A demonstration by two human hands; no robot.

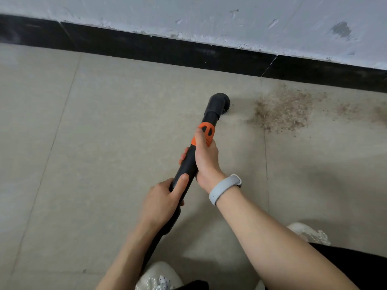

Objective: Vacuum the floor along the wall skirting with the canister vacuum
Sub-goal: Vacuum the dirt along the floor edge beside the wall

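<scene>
On the floor (104,143), near the black skirting (167,51) at its far edge, the round nozzle (219,102) of the black wand (188,164) stands with its bristles down on the beige tiles. It is a little apart from the skirting. To the right of the nozzle lies a patch of brown dust (282,109), close to the skirting, and more thin dust (345,108) goes on toward the right edge. The right hand (206,158) grips the wand just below the orange collar (206,130), fingers wrapped around the tube, thumb lying on the collar. The left hand (163,199) grips the wand lower down, fingers curled around it and the thumb pressed along the top. A grey band (224,188) sits on the right wrist. Two light shoes (159,277) (307,233) show at the near edge. Above the skirting, the white wall (230,15) has chipped paint.
</scene>
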